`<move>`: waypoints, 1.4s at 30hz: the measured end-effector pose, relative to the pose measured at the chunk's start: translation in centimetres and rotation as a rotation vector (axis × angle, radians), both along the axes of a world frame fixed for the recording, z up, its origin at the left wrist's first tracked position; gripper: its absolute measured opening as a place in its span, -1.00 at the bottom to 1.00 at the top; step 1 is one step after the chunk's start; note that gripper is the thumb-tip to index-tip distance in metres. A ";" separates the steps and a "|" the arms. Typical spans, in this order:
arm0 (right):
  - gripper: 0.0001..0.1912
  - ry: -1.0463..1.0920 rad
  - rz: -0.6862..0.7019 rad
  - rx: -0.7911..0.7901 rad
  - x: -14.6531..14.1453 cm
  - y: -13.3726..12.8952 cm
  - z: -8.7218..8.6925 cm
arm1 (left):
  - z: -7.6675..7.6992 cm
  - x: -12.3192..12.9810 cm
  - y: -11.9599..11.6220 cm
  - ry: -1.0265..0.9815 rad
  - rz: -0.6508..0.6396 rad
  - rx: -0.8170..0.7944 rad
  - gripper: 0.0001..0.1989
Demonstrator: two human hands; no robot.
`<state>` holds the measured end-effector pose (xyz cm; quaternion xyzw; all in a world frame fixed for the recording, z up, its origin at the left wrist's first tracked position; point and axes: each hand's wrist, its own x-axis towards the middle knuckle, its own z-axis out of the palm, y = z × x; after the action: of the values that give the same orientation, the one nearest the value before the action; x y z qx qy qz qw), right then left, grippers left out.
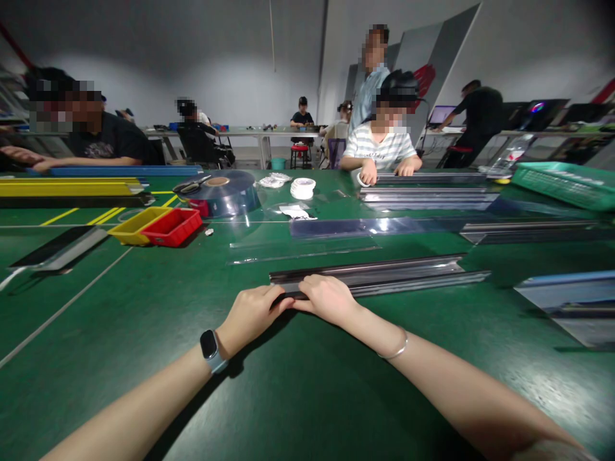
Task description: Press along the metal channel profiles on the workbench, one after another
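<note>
A long dark channel-shaped profile [408, 274] lies on the green table [307, 397], stretching away to the right. At its left end my left hand [252, 315] is closed on the near corner, thumb and fingers pinched together. Just beside it my right hand [329, 298] has its fingers bent over the profile's near wall, with the thumb tip close to the left hand's fingertips. Beyond the profile lie clear plastic strips [302, 250] and a bluish transparent film strip [346, 227].
A yellow bin [139, 227] and a red bin [173, 227] stand left, near a large film roll [225, 195] with scissors [192, 186] on it. More profiles [427, 198] and a green basket [567, 182] lie right. Several people are across the table and beyond.
</note>
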<state>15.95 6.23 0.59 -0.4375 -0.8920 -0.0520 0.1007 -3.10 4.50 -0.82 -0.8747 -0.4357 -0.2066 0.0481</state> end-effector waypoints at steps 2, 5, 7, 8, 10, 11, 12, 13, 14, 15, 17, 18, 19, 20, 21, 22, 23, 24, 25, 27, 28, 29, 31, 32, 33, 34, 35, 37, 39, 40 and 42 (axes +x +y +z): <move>-0.47 0.009 0.000 0.016 0.0 -0.1 -0.2 | -0.1 0.0 0.0 -0.004 -0.005 0.002 -0.76; -0.48 0.013 -0.011 0.021 0.0 -0.1 -0.4 | -0.1 -0.1 0.1 -0.004 -0.008 0.001 -0.76; -0.47 0.011 -0.016 0.019 0.0 0.0 -0.4 | -0.2 -0.1 0.1 -0.005 -0.013 -0.001 -0.76; -0.47 0.010 -0.015 0.018 0.0 0.1 -0.4 | -0.2 -0.1 0.1 -0.005 -0.014 -0.003 -0.76; -0.45 0.008 -0.009 0.018 0.0 0.3 -0.4 | -0.2 -0.2 0.1 -0.003 -0.013 -0.003 -0.75; -0.44 0.005 -0.004 0.016 -0.1 0.3 -0.5 | -0.2 -0.2 0.1 -0.002 -0.011 -0.001 -0.75; -0.43 0.000 0.001 0.014 -0.1 0.4 -0.5 | -0.2 -0.2 0.1 -0.001 -0.009 0.001 -0.75; -0.42 -0.005 0.004 0.010 -0.1 0.4 -0.5 | -0.2 -0.2 0.1 0.000 -0.008 0.002 -0.75; -0.42 -0.008 0.005 0.006 -0.1 0.4 -0.5 | -0.2 -0.2 0.1 0.000 -0.008 0.003 -0.75; -0.42 -0.009 0.001 0.002 0.0 0.4 -0.4 | -0.2 -0.2 0.1 -0.001 -0.008 0.002 -0.75; -0.43 0.004 -0.011 -0.005 0.0 0.3 -0.3 | -0.2 -0.1 0.1 -0.009 -0.005 0.001 -0.75; -0.44 0.019 -0.016 -0.005 0.1 0.2 -0.2 | -0.1 -0.1 0.1 -0.017 -0.002 -0.002 -0.74; -0.46 0.038 -0.012 -0.004 0.2 0.1 -0.1 | -0.1 -0.1 0.2 -0.027 0.000 -0.007 -0.74; -0.48 0.058 0.006 -0.003 0.2 0.0 0.0 | -0.1 -0.1 0.2 -0.042 0.002 -0.016 -0.74; -0.52 0.081 0.036 -0.004 0.3 -0.1 0.1 | -0.1 -0.1 0.2 -0.059 0.003 -0.027 -0.75; -0.55 0.105 0.071 -0.008 0.4 -0.1 0.3 | 0.0 -0.2 0.3 -0.077 0.004 -0.042 -0.75; -0.59 0.129 0.106 -0.014 0.5 -0.2 0.4 | 0.0 -0.2 0.3 -0.095 0.004 -0.056 -0.75; -0.62 0.151 0.133 -0.024 0.5 -0.2 0.5 | 0.0 -0.2 0.3 -0.113 0.004 -0.067 -0.75; -0.65 0.169 0.149 -0.034 0.6 -0.2 0.6 | 0.1 -0.2 0.3 -0.129 0.004 -0.075 -0.75; -0.67 0.191 0.144 -0.052 0.5 -0.3 0.7 | 0.2 -0.2 0.3 -0.149 0.000 -0.079 -0.75; -0.67 0.193 0.137 -0.060 0.5 -0.3 0.8 | 0.2 -0.1 0.3 -0.155 -0.005 -0.077 -0.76; -0.67 0.192 0.130 -0.067 0.5 -0.4 0.8 | 0.3 -0.1 0.2 -0.160 -0.011 -0.073 -0.76; -0.68 0.193 0.122 -0.082 0.4 -0.4 0.9 | 0.4 -0.1 0.1 -0.170 -0.030 -0.055 -0.77; -0.68 0.195 0.121 -0.089 0.4 -0.4 1.0 | 0.5 0.0 0.1 -0.176 -0.039 -0.043 -0.77; -0.68 0.198 0.122 -0.096 0.4 -0.4 1.0 | 0.6 0.0 0.0 -0.182 -0.042 -0.029 -0.78; -0.69 0.200 0.123 -0.103 0.3 -0.4 1.1 | 0.6 0.0 0.0 -0.187 -0.040 -0.017 -0.78; -0.69 0.201 0.124 -0.111 0.3 -0.4 1.1 | 0.7 0.0 -0.1 -0.188 -0.033 -0.012 -0.78; -0.70 0.197 0.123 -0.126 0.3 -0.4 1.2 | 0.8 0.0 -0.1 -0.180 -0.005 -0.017 -0.77; -0.69 0.192 0.126 -0.141 0.3 -0.4 1.3 | 0.9 0.0 -0.1 -0.163 0.013 -0.035 -0.76; -0.69 0.192 0.128 -0.147 0.3 -0.4 1.3 | 0.9 0.0 -0.1 -0.155 0.016 -0.041 -0.76; -0.68 0.189 0.128 -0.155 0.3 -0.5 1.3 | 1.0 0.1 -0.1 -0.151 0.012 -0.043 -0.75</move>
<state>16.21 5.78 1.90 -0.3892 -0.9060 0.0652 0.1533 -3.02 4.37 0.15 -0.8549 -0.4476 -0.2622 -0.0025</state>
